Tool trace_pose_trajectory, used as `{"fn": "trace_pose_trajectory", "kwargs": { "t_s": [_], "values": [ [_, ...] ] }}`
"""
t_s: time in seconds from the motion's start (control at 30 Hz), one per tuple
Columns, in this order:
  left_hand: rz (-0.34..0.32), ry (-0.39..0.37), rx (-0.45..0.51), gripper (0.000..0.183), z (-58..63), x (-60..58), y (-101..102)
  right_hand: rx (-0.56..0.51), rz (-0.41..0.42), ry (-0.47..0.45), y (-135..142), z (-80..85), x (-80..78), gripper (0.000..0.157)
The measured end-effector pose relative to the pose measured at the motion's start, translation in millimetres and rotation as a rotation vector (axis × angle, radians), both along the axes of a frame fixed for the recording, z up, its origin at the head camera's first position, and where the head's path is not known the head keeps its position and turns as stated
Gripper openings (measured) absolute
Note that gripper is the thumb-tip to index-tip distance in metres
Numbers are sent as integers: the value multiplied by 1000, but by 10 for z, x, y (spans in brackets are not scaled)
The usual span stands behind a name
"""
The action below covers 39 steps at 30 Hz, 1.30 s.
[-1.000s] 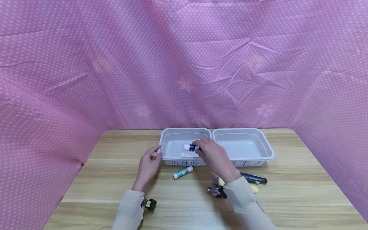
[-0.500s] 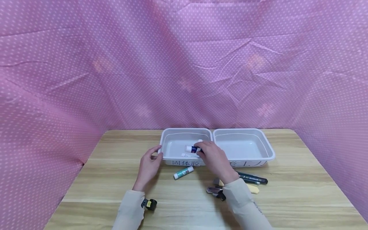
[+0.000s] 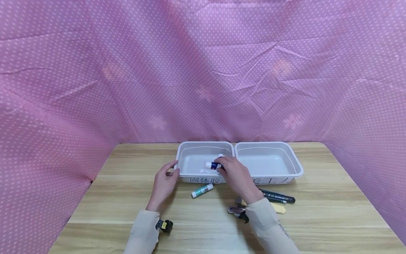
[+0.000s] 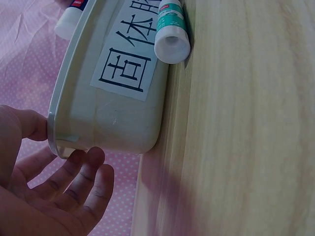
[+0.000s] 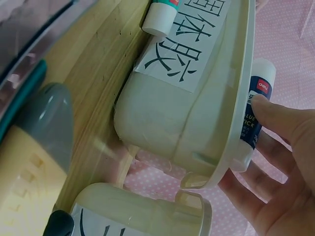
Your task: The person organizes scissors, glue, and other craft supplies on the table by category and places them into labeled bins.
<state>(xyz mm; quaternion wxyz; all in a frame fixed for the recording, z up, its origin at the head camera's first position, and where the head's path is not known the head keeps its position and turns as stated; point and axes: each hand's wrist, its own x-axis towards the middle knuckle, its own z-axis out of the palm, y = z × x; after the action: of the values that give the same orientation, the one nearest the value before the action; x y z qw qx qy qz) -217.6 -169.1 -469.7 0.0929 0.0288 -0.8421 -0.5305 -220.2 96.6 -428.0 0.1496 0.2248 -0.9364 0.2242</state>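
My right hand point(image 3: 233, 173) reaches into the left white plastic bin point(image 3: 177, 151). It pinches a dark blue glue stick point(image 5: 255, 105) with white ends, the thumb lying across its label in the right wrist view. Beside that stick, another white end point(image 3: 220, 155) shows past the fingers, and a whitish piece point(image 3: 207, 171) lies low at the bin's front wall. At the bin's left end, my left hand point(image 4: 64, 187) holds the rim, thumb on top and fingers beneath. A green-and-white glue stick point(image 3: 202, 191) lies on the table before the bin.
A second white bin point(image 3: 299, 169) stands against the first on the right. Below my right forearm lie several utility knives: dark ones point(image 3: 279, 196), a yellow-handled one point(image 3: 279, 209) and a purplish one point(image 3: 235, 210). Pink dotted cloth point(image 3: 203, 70) hangs behind the table.
The blue glue stick and my right fingers have shifted slightly right inside the left bin, and a white end now shows past the fingers. My left hand stays at the rim.
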Motion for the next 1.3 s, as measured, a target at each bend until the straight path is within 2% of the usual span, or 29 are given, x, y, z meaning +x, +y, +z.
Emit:
{"fn": "trace_pose_trajectory", "kwargs": {
  "t_s": [0.43,1.3],
  "values": [
    [-3,3,8,41,3,7,-28,8,7,-1,-13,0,2,24],
    [-11,2,2,41,17,-17,-10,4,15,14,-3,119,76,23]
  ]
}}
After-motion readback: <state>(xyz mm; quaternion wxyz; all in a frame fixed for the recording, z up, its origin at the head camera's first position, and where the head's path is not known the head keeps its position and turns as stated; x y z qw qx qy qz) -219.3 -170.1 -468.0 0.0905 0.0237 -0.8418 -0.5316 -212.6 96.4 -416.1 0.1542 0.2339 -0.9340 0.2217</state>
